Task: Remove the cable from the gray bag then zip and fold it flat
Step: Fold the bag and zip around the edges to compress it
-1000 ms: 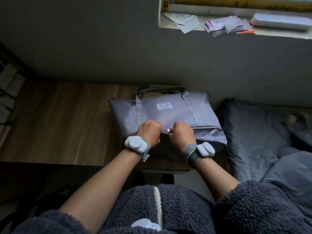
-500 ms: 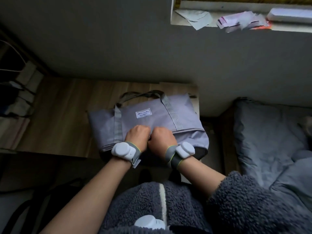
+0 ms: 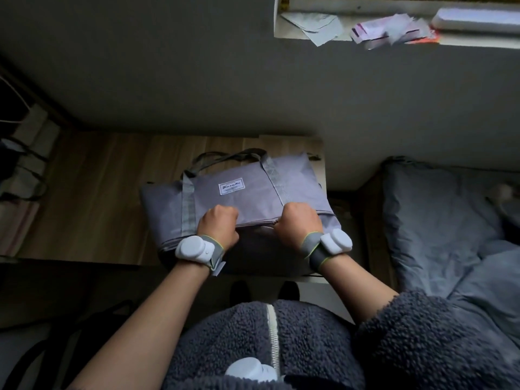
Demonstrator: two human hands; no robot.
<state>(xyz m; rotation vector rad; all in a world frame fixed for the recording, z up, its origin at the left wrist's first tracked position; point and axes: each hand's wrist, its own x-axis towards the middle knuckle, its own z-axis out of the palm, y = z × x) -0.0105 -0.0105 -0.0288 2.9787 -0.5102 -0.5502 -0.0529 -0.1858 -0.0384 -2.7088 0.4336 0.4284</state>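
Head view, looking down. Gray bag lies on its side on a wooden desk, toward the desk's right end, its near edge overhanging the desk's front. White label sits on the bag's upper face, roughly centre. 2 straps run down that face, 1 left of the label, 1 right; handle loops lie past the bag's far edge, against the wall side.

Zipper line runs along the bag's near part, left to right. Closed between the 2 hands; a small pull shows at the right hand's knuckles. Right of that, hidden by the hand.

Left hand is a closed fist gripping bag fabric at the zipper line, left of the label. Right hand is a closed fist too, at the zipper pull, right of the label; whether the fingers pinch the pull itself or the cloth beside it, cannot tell. Hands well apart, fabric taut between them.

Each wrist carries a white puck on a gray band: left, right.

Cable: none visible on or beside the bag.

Right of the bag, off the desk: a blue-gray pillow and bedding. Above the bag, high on the wall: a ledge with loose papers. Near the camera: dark fleece jacket with white zip, right sleeve pushed up the forearm.
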